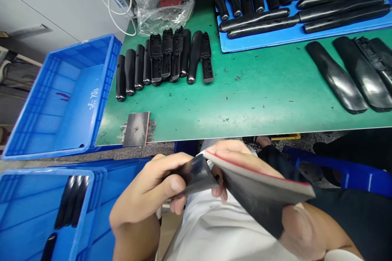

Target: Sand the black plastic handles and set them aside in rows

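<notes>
My left hand (142, 189) grips a glossy black plastic piece (192, 175) between thumb and fingers, above my lap. My right hand (301, 228) holds a stiff dark abrasive sheet (260, 189) with a pale, red-lined edge, and the sheet's end touches the black piece. The sheet hides part of my right hand. On the green-topped workbench (245, 108), a row of black handle parts (156, 59) lies beyond my hands. A similar dark sheet (136, 129) rests at the bench's front edge.
Black handles lie on a blue board (294, 38) at the back right, with larger black shells (337, 75) to its front. A blue crate (61, 98) stands left of the bench. Another blue crate (36, 212) by my left side holds black parts. A plastic bag (165, 4) sits behind.
</notes>
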A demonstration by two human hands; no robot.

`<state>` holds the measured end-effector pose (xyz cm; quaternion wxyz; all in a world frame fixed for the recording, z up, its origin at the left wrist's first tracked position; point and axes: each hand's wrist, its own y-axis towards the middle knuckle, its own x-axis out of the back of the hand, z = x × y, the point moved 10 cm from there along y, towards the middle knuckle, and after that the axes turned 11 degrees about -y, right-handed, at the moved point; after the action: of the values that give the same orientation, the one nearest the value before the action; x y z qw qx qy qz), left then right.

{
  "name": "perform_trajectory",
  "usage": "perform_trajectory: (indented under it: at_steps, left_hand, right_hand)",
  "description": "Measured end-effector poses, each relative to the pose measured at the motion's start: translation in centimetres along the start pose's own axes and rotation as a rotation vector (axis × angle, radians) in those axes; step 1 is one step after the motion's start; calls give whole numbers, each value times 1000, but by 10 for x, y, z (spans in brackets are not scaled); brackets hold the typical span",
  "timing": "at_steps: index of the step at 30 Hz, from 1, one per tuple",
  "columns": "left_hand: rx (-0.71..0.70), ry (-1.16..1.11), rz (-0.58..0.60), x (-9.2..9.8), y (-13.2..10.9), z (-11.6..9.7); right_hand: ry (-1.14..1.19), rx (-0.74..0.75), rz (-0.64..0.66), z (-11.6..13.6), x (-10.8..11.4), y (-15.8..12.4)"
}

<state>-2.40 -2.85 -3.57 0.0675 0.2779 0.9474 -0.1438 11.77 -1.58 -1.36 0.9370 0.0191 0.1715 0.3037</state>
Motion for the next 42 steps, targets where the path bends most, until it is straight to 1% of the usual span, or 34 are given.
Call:
perform_trajectory:
  at_steps: [2, 4, 8, 12, 17, 25, 30, 34, 36, 38, 39, 40, 42]
  left_hand:
    - [23, -122, 53, -4, 2, 9]
    - [29, -172, 72, -6, 3, 15]
    - [27, -208, 61, -4, 3, 18]
    - [63, -210, 55, -3, 4, 21]
    - [79, -228, 51, -3, 6, 24]
    - [67, -234, 50, -3, 7, 24]
    - [42, -238, 56, -4, 6, 26]
    - [6, -255, 44, 1, 4, 25]
    - [15, -231, 117, -4, 4, 25]
    - [37, -189, 240, -16, 2, 26]
    - [50, -175, 266, -20, 2, 28]
    - [58, -175, 254, -20, 3, 31]
    - [64, -245, 153, -16, 6, 38]
  right_hand:
    - [-25, 60, -4, 9, 8, 5]
    - [-86, 121, -3, 17, 15, 13]
    - [-262, 258, 60, 28, 18, 25]
    - [-353, 354, 84, 30, 20, 28]
    - [-351, 388, 73, 25, 22, 28]
    - [-321, 406, 94, 29, 20, 28]
    - [-293, 432, 108, 29, 21, 30]
    - [-321, 445, 107, 31, 18, 27]
    - [-329, 477, 193, 35, 8, 18]
    - [-327, 540, 288, 43, -2, 6]
    - [-353, 567, 297, 47, -3, 1]
    - [-394, 591, 276, 50, -2, -2]
    - [-499, 602, 177, 52, 4, -2]
